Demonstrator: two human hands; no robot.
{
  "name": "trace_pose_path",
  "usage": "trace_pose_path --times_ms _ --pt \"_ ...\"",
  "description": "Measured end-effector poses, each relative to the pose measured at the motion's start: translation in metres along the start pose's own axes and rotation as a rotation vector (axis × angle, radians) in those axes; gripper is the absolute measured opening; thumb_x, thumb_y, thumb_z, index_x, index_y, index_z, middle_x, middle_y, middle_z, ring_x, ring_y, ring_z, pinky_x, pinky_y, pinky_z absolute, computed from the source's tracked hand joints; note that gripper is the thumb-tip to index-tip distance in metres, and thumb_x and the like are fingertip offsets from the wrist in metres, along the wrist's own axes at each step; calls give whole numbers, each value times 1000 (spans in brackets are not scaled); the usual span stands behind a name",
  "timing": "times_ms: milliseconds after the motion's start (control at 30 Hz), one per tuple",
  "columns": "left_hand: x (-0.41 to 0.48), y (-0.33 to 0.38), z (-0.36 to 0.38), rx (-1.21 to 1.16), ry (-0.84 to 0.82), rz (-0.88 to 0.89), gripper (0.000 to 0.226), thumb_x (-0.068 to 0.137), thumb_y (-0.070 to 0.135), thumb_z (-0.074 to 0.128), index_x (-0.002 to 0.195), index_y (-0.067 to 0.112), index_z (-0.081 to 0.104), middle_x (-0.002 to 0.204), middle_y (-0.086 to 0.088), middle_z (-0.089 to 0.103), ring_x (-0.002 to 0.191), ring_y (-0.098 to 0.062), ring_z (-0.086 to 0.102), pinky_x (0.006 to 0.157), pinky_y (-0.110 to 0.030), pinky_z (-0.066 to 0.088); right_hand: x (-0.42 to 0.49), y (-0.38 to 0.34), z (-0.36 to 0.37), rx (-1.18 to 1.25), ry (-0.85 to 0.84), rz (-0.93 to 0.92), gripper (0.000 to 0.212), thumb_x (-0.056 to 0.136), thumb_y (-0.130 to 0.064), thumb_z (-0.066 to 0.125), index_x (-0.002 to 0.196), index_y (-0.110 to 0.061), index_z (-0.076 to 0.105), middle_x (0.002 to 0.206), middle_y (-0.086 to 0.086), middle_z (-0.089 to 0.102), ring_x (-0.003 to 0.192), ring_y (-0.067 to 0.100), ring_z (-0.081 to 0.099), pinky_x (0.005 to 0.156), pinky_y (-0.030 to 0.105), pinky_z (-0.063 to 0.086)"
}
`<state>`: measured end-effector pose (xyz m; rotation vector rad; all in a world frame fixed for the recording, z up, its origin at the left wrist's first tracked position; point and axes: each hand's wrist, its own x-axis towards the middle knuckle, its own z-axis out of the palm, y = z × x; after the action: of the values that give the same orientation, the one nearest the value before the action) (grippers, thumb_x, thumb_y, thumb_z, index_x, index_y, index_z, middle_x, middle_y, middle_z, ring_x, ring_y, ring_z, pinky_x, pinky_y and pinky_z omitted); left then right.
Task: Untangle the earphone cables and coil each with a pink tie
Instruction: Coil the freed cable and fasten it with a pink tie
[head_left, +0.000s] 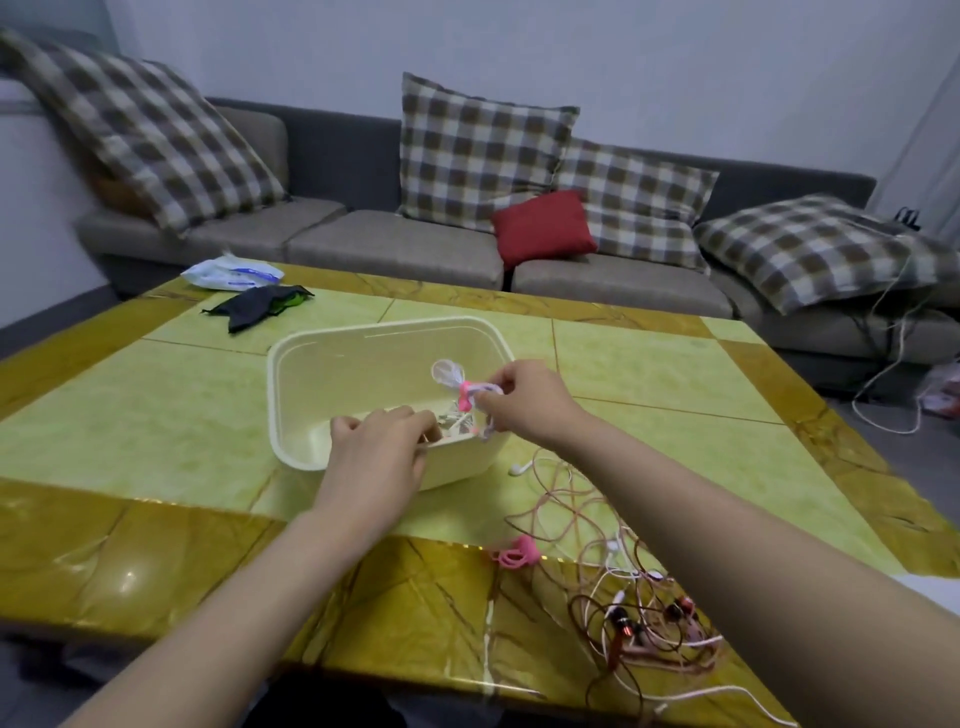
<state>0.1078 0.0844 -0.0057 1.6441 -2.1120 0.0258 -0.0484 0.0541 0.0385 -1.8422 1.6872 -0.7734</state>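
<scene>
Over the tub (395, 325) your right hand (524, 402) pinches the limp, light earphone coil (448, 374) by its pink tie (466, 396) — hold there — left hand (376, 449) gripping the rim.

Bin (311, 364) left of cable tangle (623, 587)

Home living room. Grey sofa (395, 244) along far wall with plaid cushions (480, 150) and one red cushion (543, 227); glossy green-and-gold coffee table (156, 415) near, in front.
</scene>
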Motion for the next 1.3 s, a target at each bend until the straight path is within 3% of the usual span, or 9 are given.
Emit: trace_pose_path --times_ms 100,267,433,600,700,833,967,1167,1300 --pt "-1 -2 2 -18 -7 8 21 91 16 50 106 30 56 107 11 59 105 -14 51 80 -32 24 13 -5 16 -172 -78 40 30 84 -12 59 54 -10 56 58 5 54 61 17 48 50 26 37" --pt "-2 -4 2 -35 -8 22 22 92 16 49 108 30 56 108 10 58 108 -15 50 80 -32 24 24 -8 28 -238 36 -55 17 91 -15 55 99 -2 62 92 12 61 85 25 55 68 29 40" --pt "1 -5 2 -6 -11 14 26 94 15 46 113 31 54 110 10 57 107 -15 49 81 -32 24 14 3 28 -420 -131 -92 31 96 -17 41 66 -10 47 66 5 49 64 23 45 52 31 33" --pt "3 -3 -3 30 -28 -8 32 96 14 40 123 29 49 118 7 54 111 -17 45 90 -35 27 -13 14 9 -415 33 -289 22 99 -21 42 106 -11 59 104 2 59 96 18 53 82 34 47" --pt "1 3 -4 81 27 -1 38 94 14 44 131 25 43 125 0 46 115 -21 39 96 -37 28 -33 26 -7 -457 151 -363 20 99 -21 42 112 -15 55 104 -3 52 97 13 50 79 29 44" --pt "-6 24 2 45 112 107 30 87 8 54 116 15 55 112 -8 51 106 -28 43 88 -38 32 -68 50 -28 -528 99 -318 22 100 -23 39 119 -20 49 106 -11 47 89 7 48 71 24 42" --pt "-21 50 23 -104 -79 159 22 95 19 44 116 19 53 114 0 47 111 -19 38 90 -28 28 -108 82 -29 -658 -84 -295 30 98 -41 39 124 -27 44 122 -11 47 106 8 51 79 21 42" --pt "-42 74 67 -52 -426 244 48 93 32 50 138 25 37 135 2 41 124 -19 37 103 -34 33 -144 125 -26 -747 -401 -191 90 74 -76 42 145 -25 23 147 -3 29 134 14 30 109 26 26" --pt "-49 74 84 37 -490 255 53 90 28 55 138 22 35 137 -1 37 124 -22 34 104 -36 35 -153 145 -25 -782 -462 -226 73 79 -60 58 140 -29 33 138 -1 36 129 16 32 106 29 30"
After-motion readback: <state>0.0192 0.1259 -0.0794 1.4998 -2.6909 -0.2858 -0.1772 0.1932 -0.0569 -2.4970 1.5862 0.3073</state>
